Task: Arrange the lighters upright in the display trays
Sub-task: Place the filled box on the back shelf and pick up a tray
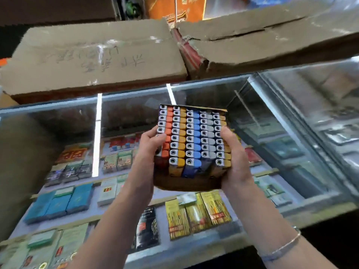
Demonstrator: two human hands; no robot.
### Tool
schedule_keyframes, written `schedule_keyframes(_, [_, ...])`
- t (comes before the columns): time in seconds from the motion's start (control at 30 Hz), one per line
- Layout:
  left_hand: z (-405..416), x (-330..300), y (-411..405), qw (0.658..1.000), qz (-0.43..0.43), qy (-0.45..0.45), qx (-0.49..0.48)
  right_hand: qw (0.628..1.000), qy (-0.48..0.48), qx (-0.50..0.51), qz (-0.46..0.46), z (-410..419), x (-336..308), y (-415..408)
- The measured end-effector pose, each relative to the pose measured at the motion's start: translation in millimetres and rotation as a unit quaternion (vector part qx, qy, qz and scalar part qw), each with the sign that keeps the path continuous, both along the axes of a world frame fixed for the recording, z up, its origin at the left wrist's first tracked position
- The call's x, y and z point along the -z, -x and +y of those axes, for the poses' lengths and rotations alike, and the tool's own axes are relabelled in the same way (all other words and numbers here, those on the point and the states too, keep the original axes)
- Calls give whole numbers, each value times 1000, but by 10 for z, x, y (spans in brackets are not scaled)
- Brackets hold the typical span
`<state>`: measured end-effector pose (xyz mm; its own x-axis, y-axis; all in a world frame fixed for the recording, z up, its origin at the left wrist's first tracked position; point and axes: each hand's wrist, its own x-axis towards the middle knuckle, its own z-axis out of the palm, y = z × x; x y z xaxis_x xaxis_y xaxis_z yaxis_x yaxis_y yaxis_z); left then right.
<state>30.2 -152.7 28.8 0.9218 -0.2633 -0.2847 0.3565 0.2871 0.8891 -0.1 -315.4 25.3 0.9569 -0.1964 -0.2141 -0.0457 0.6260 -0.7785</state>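
One cardboard display tray is held up in both hands above a glass worktop. It carries five columns of lighters standing upright, metal hoods uppermost: from the left orange, yellow, blue, grey and yellow again, roughly ten to a column, though the orange column's lower rows are hidden by fingers.

The left hand has its grip curled round the tray's left side, fingers lapping over the tops of the orange column. The right hand clasps the right side the same way, fingers bent over the outermost yellow column and the palm under the tray's corner. A thin bracelet circles the right wrist.

Under the glass lie flat rectangular packs in blue, green, black and yellow rows. Two worn, creased cardboard boxes sit at the back of the worktop.
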Motion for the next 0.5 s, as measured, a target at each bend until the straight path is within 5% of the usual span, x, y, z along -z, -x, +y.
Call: schedule_keyframes(0.5, [-2512, 34, 697, 952, -30, -47, 299, 943, 29, 324, 62, -2035, 78, 1714])
